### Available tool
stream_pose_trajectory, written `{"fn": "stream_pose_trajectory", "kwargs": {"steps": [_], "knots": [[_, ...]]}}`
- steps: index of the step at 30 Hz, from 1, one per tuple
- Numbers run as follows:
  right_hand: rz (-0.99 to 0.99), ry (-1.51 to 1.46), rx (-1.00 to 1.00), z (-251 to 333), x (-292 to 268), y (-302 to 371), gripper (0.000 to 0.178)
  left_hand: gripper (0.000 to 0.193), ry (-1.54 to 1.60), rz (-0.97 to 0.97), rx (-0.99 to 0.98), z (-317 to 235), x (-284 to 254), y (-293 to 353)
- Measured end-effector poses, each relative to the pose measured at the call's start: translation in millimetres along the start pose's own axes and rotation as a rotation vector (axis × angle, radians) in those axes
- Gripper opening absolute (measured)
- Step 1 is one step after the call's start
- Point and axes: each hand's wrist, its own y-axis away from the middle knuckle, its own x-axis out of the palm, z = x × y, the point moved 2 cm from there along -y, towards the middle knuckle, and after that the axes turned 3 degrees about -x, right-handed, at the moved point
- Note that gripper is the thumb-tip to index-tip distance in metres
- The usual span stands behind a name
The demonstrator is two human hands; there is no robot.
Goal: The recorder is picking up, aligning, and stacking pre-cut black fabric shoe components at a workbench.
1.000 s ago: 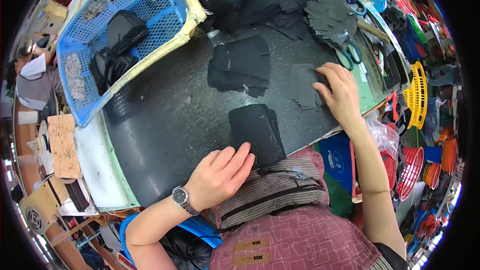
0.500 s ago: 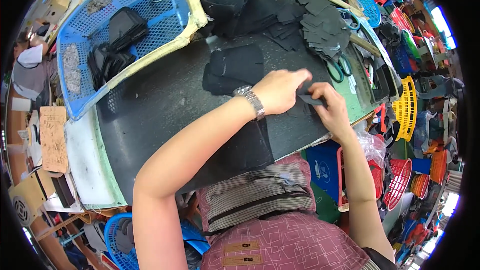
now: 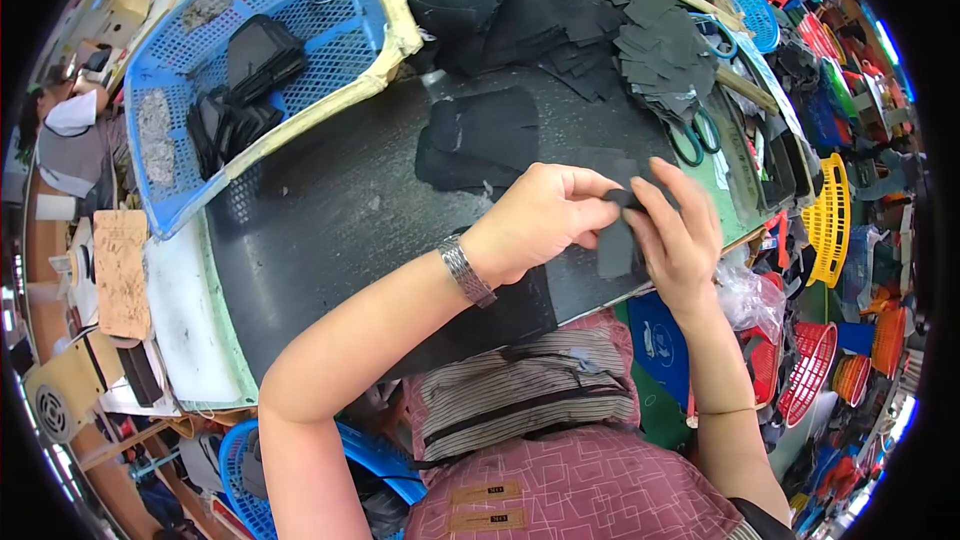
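Left hand [image 3: 530,222] and right hand [image 3: 685,242] are both pinching a small dark piece [image 3: 622,199] over the worktop [image 3: 330,195], apparently mid-handling, while black stack [image 3: 490,135] and grey pile [image 3: 662,45] are lying unheld beyond.

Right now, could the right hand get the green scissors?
Probably yes. The scissors' handles face the right hand, just beyond its fingers, and I see nothing lying between them. But that hand looks busy at a small dark piece, so it may have to let go first.
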Motion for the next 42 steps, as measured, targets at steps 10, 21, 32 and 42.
{"fn": "stream_pose_trajectory", "kwargs": {"steps": [10, 21, 32, 42], "knots": [[-0.084, 0.164, -0.405, 21, 11, 1, 0.025, 0.019, 0.063, -0.109, -0.107, -5, -15, 18], [0.133, -0.810, 0.570, 31, 16, -14, 0.032, 0.019, -0.375, -0.378, 0.155, -1, -28, 87], [0.729, -1.175, 0.179, 73, 19, 7, 0.010, 0.008, -1.223, -0.249, 0.426, 23, -56, 117], [0.872, -1.029, 0.256, 77, 19, 2, 0.014, 0.028, -2.132, -0.077, 0.609, 33, -17, 121]]}}
